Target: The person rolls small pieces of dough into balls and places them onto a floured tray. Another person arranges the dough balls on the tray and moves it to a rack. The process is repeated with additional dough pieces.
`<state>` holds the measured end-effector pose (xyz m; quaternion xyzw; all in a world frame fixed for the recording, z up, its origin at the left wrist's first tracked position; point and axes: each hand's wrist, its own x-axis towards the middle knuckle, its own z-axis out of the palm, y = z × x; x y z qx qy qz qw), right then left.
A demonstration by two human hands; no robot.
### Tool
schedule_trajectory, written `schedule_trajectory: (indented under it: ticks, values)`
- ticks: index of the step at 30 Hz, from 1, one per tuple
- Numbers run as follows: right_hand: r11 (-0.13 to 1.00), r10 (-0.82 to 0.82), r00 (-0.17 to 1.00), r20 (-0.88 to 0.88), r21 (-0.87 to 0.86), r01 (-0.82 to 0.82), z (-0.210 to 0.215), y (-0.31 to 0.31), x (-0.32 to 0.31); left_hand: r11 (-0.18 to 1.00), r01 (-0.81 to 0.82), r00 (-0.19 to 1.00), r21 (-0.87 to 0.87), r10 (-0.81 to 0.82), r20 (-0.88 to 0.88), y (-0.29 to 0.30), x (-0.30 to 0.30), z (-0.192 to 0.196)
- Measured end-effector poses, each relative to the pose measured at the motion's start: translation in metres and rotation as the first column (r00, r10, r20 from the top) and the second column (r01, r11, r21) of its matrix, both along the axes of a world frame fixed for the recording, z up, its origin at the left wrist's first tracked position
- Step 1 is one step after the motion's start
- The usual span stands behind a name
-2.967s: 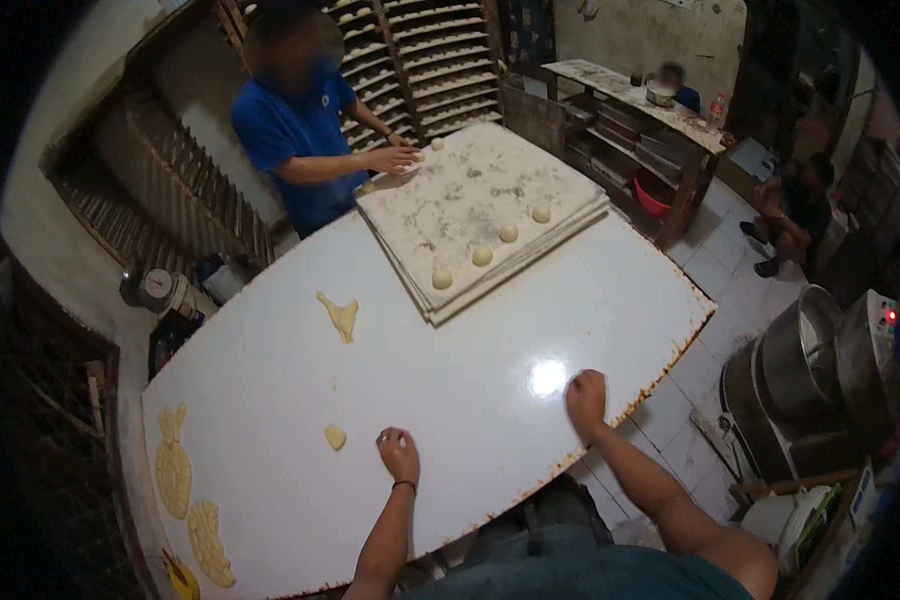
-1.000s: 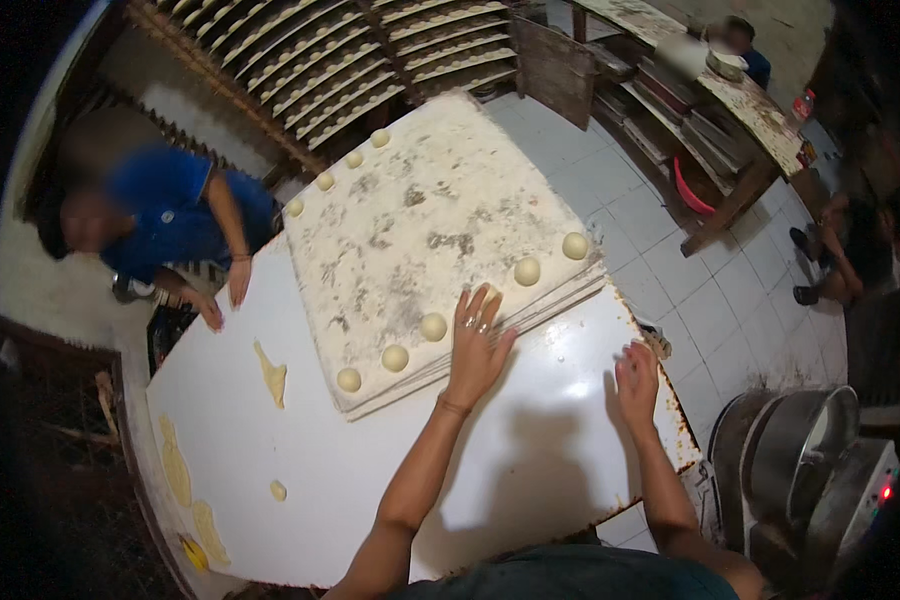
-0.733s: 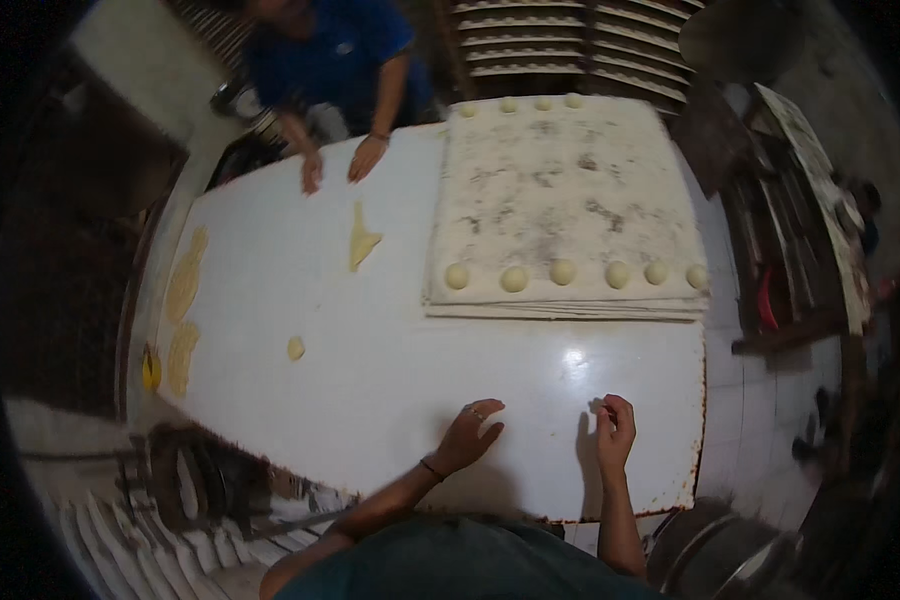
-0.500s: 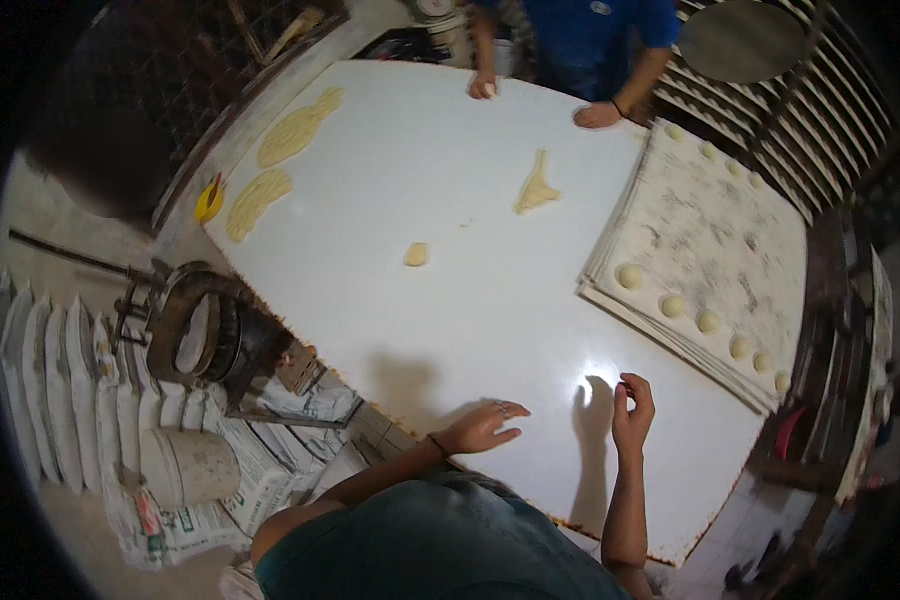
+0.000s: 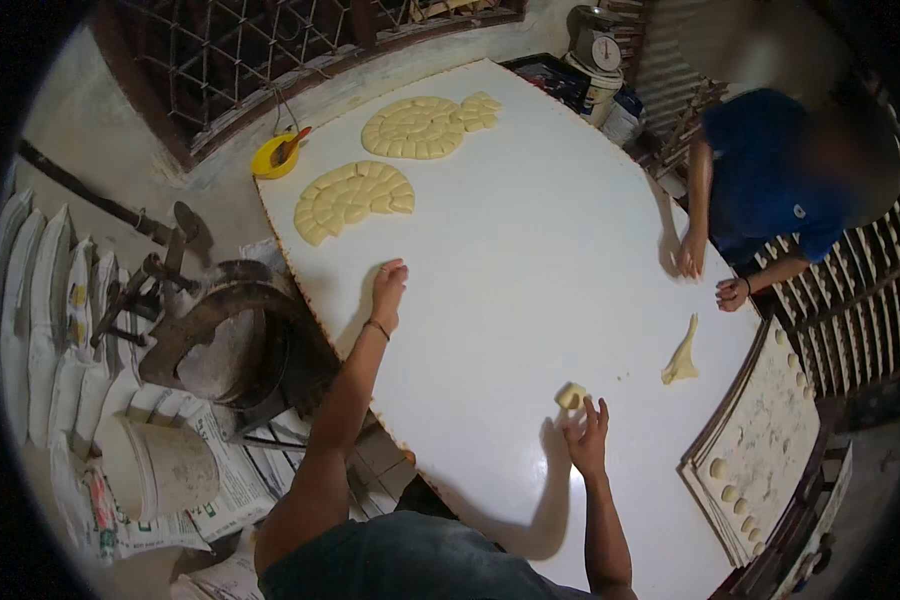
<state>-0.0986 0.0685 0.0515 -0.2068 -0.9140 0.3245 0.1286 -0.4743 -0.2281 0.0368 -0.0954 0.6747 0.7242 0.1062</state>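
Note:
My left hand reaches over the white tabletop with nothing visible in it, fingers stretched forward and loosely bent. Beyond it lies a flat, fan-shaped group of cut dough pieces, a short gap away. A larger rounded group of dough pieces sits farther back. My right hand hovers with its fingers apart just in front of a single dough piece; whether a fingertip touches it I cannot tell. Farther right lies a thin, pointed dough scrap.
A yellow bowl with a brush-like tool stands at the table's far left corner. Stacked boards carry dough balls at the right. Across the table is a co-worker in blue. A dough-mixing machine and sacks stand left.
The view has swung left. My left hand has reached out toward the cut dough groups, and my right hand has come up to the single dough piece.

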Motion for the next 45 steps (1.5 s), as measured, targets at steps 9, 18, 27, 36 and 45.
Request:
schedule_trajectory:
  ticks: [9, 18, 27, 36, 45]
  values:
    - [0.983, -0.159, 0.984, 0.083, -0.074, 0.165, -0.022, -0.033, -0.032, 0.901, -0.430, 0.900, -0.049, 0.424, -0.105, 0.070, -0.199, -0.056]
    - [0.891, -0.442, 0.897, 0.009, -0.107, 0.441, -0.032, -0.053, -0.050, 0.761, -0.641, 0.757, -0.102, 0.604, -0.250, 0.073, -0.211, -0.076]
    - [0.813, -0.555, 0.827, 0.089, -0.153, 0.562, -0.034, -0.038, -0.066, 0.871, 0.470, 0.875, 0.144, -0.481, 0.055, 0.081, 0.144, -0.013]
    - [0.558, -0.741, 0.669, 0.051, -0.507, 0.657, -0.021, -0.086, 0.155, -0.180, 0.826, -0.328, -0.534, -0.924, -0.197, 0.135, 0.333, 0.070]
    - [0.361, -0.923, 0.375, -0.080, 0.151, 0.920, -0.011, -0.084, 0.454, -0.118, 0.335, -0.665, -0.935, -0.733, -0.146, 0.220, 0.443, 0.006]
